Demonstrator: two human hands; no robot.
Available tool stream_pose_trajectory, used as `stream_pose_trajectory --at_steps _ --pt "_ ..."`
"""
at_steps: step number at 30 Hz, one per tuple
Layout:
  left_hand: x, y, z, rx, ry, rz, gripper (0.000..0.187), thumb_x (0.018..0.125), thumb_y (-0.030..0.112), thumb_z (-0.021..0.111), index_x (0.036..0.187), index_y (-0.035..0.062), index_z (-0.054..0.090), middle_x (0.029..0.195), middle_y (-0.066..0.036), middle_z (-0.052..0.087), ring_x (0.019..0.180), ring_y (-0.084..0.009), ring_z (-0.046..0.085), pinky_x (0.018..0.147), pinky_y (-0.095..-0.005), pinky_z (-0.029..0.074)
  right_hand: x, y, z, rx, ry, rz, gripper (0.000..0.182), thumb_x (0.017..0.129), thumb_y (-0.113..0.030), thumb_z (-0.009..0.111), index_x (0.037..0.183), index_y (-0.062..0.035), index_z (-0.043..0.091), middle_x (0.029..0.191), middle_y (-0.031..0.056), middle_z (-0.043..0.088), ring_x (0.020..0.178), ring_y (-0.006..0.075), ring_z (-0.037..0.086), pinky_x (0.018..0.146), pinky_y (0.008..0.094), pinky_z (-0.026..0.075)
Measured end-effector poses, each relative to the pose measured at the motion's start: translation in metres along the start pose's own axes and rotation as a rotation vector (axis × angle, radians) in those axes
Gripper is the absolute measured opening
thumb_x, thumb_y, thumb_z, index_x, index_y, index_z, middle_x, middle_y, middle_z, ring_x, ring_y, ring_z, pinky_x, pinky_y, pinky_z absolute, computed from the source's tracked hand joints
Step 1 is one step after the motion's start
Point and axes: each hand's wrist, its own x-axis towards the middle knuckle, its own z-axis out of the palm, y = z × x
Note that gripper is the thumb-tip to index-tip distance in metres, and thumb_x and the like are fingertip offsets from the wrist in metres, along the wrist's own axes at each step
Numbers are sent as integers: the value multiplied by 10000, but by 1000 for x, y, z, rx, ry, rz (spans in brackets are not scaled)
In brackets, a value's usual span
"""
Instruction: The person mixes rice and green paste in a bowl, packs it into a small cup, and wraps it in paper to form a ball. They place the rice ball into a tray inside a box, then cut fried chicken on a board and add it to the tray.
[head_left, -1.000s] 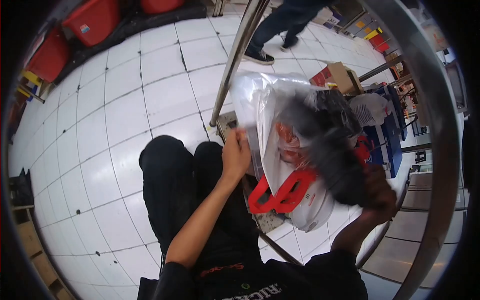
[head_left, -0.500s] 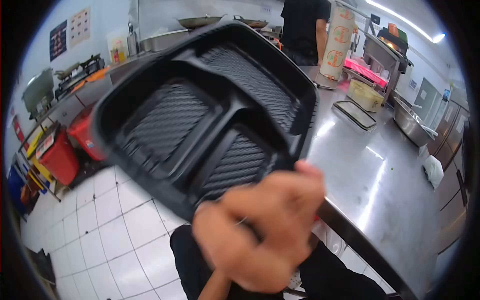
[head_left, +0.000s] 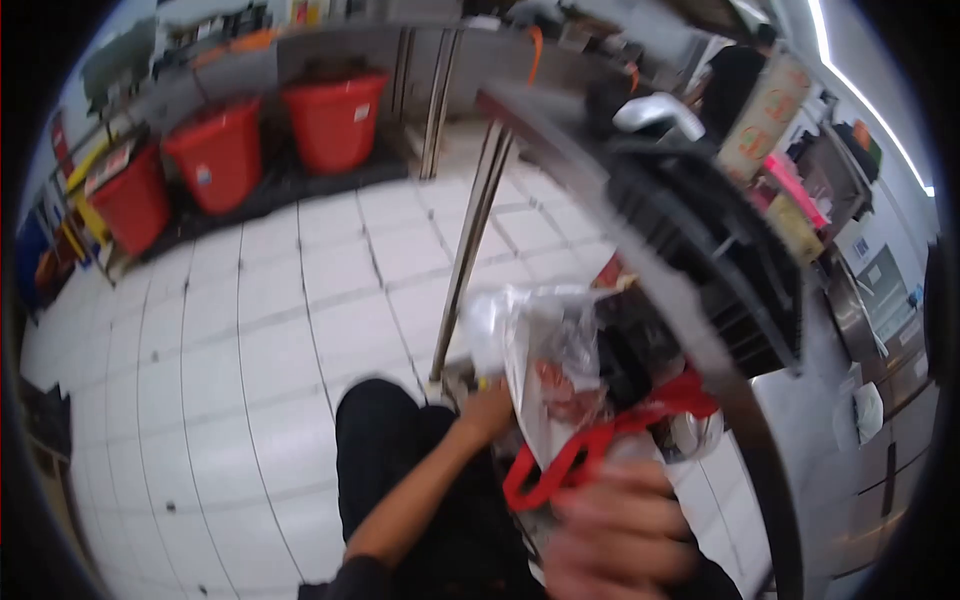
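My left hand [head_left: 487, 412] reaches down to the left edge of a clear plastic bag [head_left: 535, 340] below the table. The bag hides its fingers, so its grip does not show. Inside the bag or behind its film is something reddish [head_left: 565, 390]. My right hand [head_left: 620, 530] is smeared by motion, close to the red handles [head_left: 560, 470] of a bag under the table edge. A black compartment tray [head_left: 700, 235] lies on the steel table, apart from both hands.
The steel table [head_left: 640, 215] runs along my right, its edge and leg [head_left: 470, 250] near my arms. Red bins [head_left: 335, 120] stand across the tiled floor [head_left: 300, 330]. A printed roll [head_left: 765, 115], a pink basket [head_left: 795, 190] and a person in black [head_left: 735, 85] are farther back.
The black tray, held up before me earlier, now lies on the table out of my hands. My hands have moved down beside the table, and the view has swung toward the floor.
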Motion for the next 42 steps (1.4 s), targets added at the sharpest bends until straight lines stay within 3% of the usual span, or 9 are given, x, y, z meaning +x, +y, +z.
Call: stream_pose_trajectory --at_steps 2,4,6,13,16,22,26,34,42 --pt "-1 27 -37 -143 -136 -269 536 857 313 613 1255 -24 492 1227 -223 580 1096 -425 610 837 -544 510 -38 20 0 237 -688 70 150 771 -82 714 916 -54 691 943 135 658 940 317 660 819 484 537" --pt "-11 41 -36 -161 -3 -243 532 860 313 609 1271 -6 499 1231 -227 581 1114 -418 592 856 -538 492 -103 46 24 333 -970 333 220 846 -42 634 1064 -31 664 1037 177 620 981 355 622 880 450 496" --pt "-24 60 -20 -111 189 -171 529 864 314 605 1286 11 507 1236 -232 582 1131 -412 574 875 -532 474 -161 79 28 475 -1099 837 181 912 -73 565 1066 -6 633 1030 183 620 950 352 620 873 421 483" --pt "-14 122 -5 -132 337 -460 547 840 355 662 1303 83 556 1261 -289 551 1165 -410 522 930 -508 406 -239 152 -35 -151 -1424 887 189 938 -145 547 1009 21 605 957 245 634 934 423 603 829 465 474" --pt "-34 121 -15 -83 388 -302 462 847 313 683 1253 109 600 1290 -342 504 1068 -436 572 880 -494 455 -245 168 -60 -169 -1561 961 196 934 -154 562 989 29 606 915 256 636 906 436 608 805 482 473" --pt "-61 68 -15 -555 481 -121 224 886 171 652 1065 42 615 1170 -222 620 773 -405 643 725 -449 520 -246 173 -60 -97 -1493 1139 264 867 -221 718 898 19 614 763 172 637 710 288 626 678 399 480" --pt "-50 62 -25 -748 404 -462 331 870 190 694 1141 54 561 1051 -156 649 776 -269 645 716 -357 508 -249 179 -60 -88 -1505 1215 228 833 -168 757 866 12 621 755 141 646 692 240 617 675 371 481" --pt "-5 35 -45 -1196 634 -625 548 865 335 726 1188 -22 464 964 -165 626 923 -247 631 808 -352 491 -259 198 -69 44 -1570 1244 207 804 -143 726 921 16 664 861 219 682 848 362 674 768 412 506" --pt "49 2 -72 -1361 372 -752 611 826 318 739 1214 -98 516 1044 -161 624 877 -231 642 728 -319 530 -279 196 -49 -297 -1611 1038 249 781 -187 677 927 14 681 889 237 688 881 403 673 802 458 518"
